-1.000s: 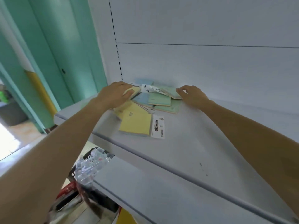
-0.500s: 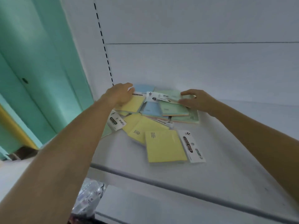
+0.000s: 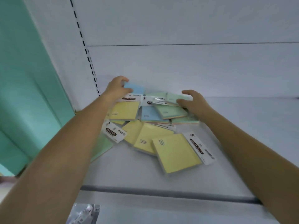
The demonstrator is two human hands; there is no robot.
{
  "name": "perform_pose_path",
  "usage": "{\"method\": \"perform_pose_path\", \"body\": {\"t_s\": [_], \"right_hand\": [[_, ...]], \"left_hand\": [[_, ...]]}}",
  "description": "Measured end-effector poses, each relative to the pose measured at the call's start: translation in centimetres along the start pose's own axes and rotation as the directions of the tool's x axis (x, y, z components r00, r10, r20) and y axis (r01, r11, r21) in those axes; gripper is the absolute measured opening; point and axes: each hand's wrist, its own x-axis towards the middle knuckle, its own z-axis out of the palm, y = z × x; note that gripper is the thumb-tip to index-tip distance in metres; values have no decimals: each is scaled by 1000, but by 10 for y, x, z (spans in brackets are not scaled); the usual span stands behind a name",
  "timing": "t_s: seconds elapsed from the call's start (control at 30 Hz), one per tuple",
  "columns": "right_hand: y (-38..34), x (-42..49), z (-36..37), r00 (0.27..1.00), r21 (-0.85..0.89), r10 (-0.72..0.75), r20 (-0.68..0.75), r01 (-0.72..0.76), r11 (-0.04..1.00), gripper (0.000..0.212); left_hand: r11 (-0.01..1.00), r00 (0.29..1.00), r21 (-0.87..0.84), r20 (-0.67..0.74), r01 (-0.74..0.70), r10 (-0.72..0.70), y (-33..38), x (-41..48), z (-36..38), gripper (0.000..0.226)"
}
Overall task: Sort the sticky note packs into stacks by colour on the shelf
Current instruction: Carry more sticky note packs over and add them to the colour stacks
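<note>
A loose pile of sticky note packs lies at the back left of the white shelf [image 3: 242,126]. My left hand [image 3: 117,88] grips a blue pack [image 3: 135,88] at the pile's back edge. My right hand [image 3: 192,101] holds a green pack [image 3: 174,97] at the pile's right side, thumb beneath and fingers above. Several yellow packs lie nearer me, the closest one [image 3: 176,155] with its white header card to the right. Another blue pack [image 3: 149,113] and a green pack [image 3: 169,111] sit mid-pile. One green pack [image 3: 103,146] is partly hidden under my left forearm.
The white back panel [image 3: 178,62] rises right behind the pile, with a slotted upright [image 3: 87,52] at its left. A teal wall [image 3: 24,78] stands left of the shelf. A grey strip [image 3: 161,193] marks the shelf's front edge, and a crinkled clear bag [image 3: 84,214] shows below it.
The view has moved closer to the shelf. My left hand has shifted back from the yellow pack and taken the blue pack. My right hand has curled round the green pack.
</note>
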Motion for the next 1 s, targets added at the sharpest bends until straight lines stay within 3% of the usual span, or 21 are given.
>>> {"method": "perform_pose_path", "body": {"t_s": [0.1,0.3,0.4,0.53,0.7,0.83,1.0], "right_hand": [[4,-2,-4,999,-99,-2,36,6,995,47],[-2,-2,-17,998,45,-11,69,7,999,44],[-7,-4,-22,990,201,-28,141,-1,980,47],[-6,2,-34,984,235,-5,180,-38,971,50],[3,2,-54,999,355,27,42,-40,934,50],[13,-7,-96,999,312,41,-3,-38,949,50],[52,-31,-171,993,362,42,-110,1,932,51]], "left_hand": [[987,997,-147,-37,-66,61,6,4,-6,50],[945,958,-207,-189,-253,215,31,5,-12,44],[932,961,-262,-189,-249,204,38,4,-9,38],[911,988,-387,-100,-144,114,46,-4,4,34],[891,992,-439,-4,-114,125,62,-16,18,32],[892,990,-440,48,-99,134,87,-27,34,20],[905,974,-392,78,-167,213,136,-44,77,34]]}}
